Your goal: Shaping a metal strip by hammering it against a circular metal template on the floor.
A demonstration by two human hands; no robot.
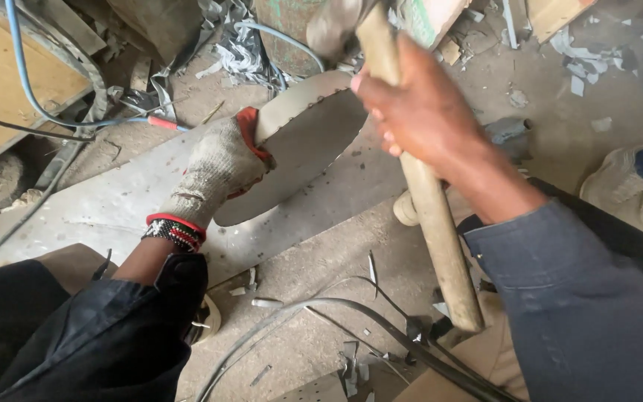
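Gloves mattered only on my left hand (221, 167), which clamped the near rim of the round metal disc (303, 152) to keep it tilted and steady over the sheet metal (98, 205) on the floor. My bare right hand (418, 112) was closed tight around the wooden hammer handle (429, 201), its long axis running away from me; the blurred head (333, 26) was probably raised above the disc.

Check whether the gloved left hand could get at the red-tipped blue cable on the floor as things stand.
Probably not freely: the left hand is closed in a grip on the round metal sheet. The blue cable lies uncovered just beyond it, so only the occupied grip stands in the way.
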